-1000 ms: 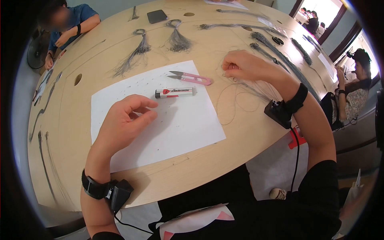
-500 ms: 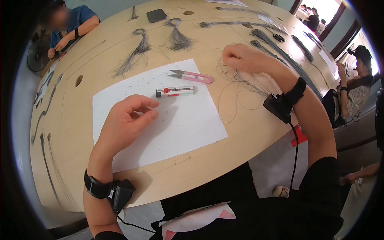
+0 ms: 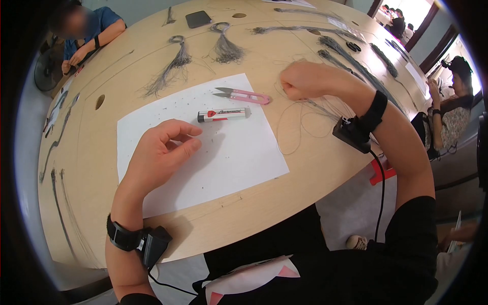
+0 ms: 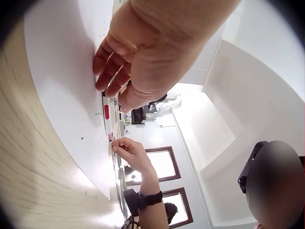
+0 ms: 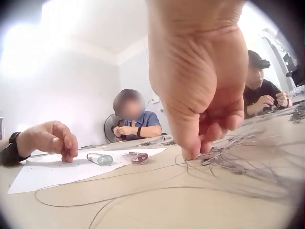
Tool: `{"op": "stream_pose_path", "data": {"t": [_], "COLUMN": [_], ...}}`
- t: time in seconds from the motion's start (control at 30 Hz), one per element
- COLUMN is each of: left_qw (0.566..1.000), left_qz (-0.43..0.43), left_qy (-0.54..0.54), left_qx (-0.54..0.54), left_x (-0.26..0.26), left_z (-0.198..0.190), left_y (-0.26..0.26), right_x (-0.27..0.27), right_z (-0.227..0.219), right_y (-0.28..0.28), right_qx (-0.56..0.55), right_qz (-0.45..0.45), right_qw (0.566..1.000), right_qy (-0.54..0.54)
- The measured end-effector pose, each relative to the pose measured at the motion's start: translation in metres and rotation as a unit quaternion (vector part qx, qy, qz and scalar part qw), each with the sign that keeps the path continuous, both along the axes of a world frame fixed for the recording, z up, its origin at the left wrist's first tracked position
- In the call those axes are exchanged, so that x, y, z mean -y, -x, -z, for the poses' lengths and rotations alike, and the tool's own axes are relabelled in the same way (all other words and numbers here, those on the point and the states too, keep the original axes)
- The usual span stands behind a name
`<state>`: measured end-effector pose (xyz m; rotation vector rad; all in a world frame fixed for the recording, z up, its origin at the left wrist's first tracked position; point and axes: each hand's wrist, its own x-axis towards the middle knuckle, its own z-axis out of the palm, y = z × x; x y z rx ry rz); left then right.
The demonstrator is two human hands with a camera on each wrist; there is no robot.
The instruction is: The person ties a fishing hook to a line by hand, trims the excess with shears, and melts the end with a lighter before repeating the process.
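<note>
In the head view my right hand is over a loose tangle of thin grey threads, its fingers curled in. The right wrist view has the thumb and fingertips pinching at the ends of the threads low on the table. My left hand holds nothing; its fingers are loosely bent above a white paper sheet. Just beyond its fingertips lies a small white printed tube with a dark end. Pink-handled thread snips rest at the paper's far right edge, blades pointing left.
Looped grey thread bundles lie beyond the paper, with longer bundles at the right. A dark flat box sits farther back. Dark specks dot the paper. Other people sit around the wooden table.
My right hand has curled its fingers in closer and turned knuckles-up over the threads, shifting slightly. The left hand has stayed in place beside the tube.
</note>
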<state>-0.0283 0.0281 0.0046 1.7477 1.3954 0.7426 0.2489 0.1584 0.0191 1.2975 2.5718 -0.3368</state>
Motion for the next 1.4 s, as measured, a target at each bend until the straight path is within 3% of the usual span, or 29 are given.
{"op": "stream_pose_path", "data": {"t": [0.1,0.17,0.2,0.27,0.3,0.37,0.4,0.47,0.5,0.53,0.57,0.6,0.7,0.77,0.8,0.87,1.13,1.23,1.3,1.4], "left_qw": [1.000,1.000,1.000,1.000,0.999,1.000,1.000,0.999,0.999,0.999,0.992,0.980,0.964,0.942,0.942,0.927,0.915,0.920,0.924,0.925], "left_qz": [-0.006,-0.004,-0.004,-0.005,-0.004,-0.008,-0.011,0.000,0.012,0.005,0.007,0.007,-0.008,-0.010,-0.016,0.003,0.006,-0.009,-0.022,-0.019], "left_qy": [0.015,-0.007,-0.027,-0.029,-0.032,-0.027,-0.021,-0.029,-0.035,-0.037,-0.069,-0.102,-0.122,-0.166,-0.167,-0.171,-0.132,-0.129,-0.119,-0.109], "left_qx": [0.004,0.006,0.009,0.007,0.003,0.008,0.012,0.023,0.035,0.033,0.102,0.168,0.236,0.291,0.289,0.333,0.381,0.371,0.363,0.363], "left_x": [0.001,0.000,-0.001,-0.001,-0.002,-0.001,-0.001,-0.001,-0.002,-0.001,-0.002,0.000,0.010,0.014,0.015,0.016,0.016,0.018,0.018,0.017], "left_z": [0.000,0.003,0.005,0.006,0.005,0.005,0.004,0.004,0.005,0.005,0.006,0.005,-0.012,-0.016,-0.016,-0.016,-0.014,-0.014,-0.014,-0.009], "left_y": [0.000,0.001,0.002,0.002,0.002,0.001,0.000,0.000,0.001,0.000,-0.002,-0.004,-0.009,-0.011,-0.011,-0.012,-0.012,-0.013,-0.014,-0.015], "right_x": [0.001,-0.008,-0.007,-0.005,-0.006,-0.007,-0.004,0.005,0.011,0.020,0.029,0.040,0.070,0.080,0.082,0.084,0.085,0.090,0.091,0.092], "right_z": [0.001,0.011,0.009,0.003,0.000,-0.007,-0.013,-0.028,-0.034,-0.038,-0.041,-0.044,-0.043,-0.038,-0.035,-0.029,-0.019,-0.024,-0.024,-0.014], "right_y": [-0.003,-0.014,-0.016,-0.017,-0.016,-0.013,-0.008,0.007,0.016,0.026,0.037,0.048,0.075,0.085,0.089,0.094,0.094,0.093,0.093,0.093], "right_qx": [-0.016,-0.147,-0.146,-0.303,-0.303,-0.487,-0.487,-0.582,-0.582,-0.623,-0.662,-0.663,-0.646,-0.657,-0.655,-0.671,-0.643,-0.636,-0.617,-0.637], "right_qz": [0.008,-0.006,-0.008,0.002,0.000,0.069,0.067,0.071,0.066,0.054,0.040,0.030,-0.007,-0.061,-0.065,-0.053,-0.050,-0.013,0.032,-0.044], "right_qw": [1.000,0.989,0.989,0.952,0.952,0.867,0.867,0.804,0.803,0.768,0.730,0.728,0.722,0.667,0.666,0.616,0.613,0.644,0.727,0.724], "right_qy": [-0.002,0.008,0.008,-0.036,-0.037,0.077,0.076,0.105,0.107,0.135,0.166,0.173,0.245,0.347,0.351,0.409,0.456,0.424,0.301,0.261]}}
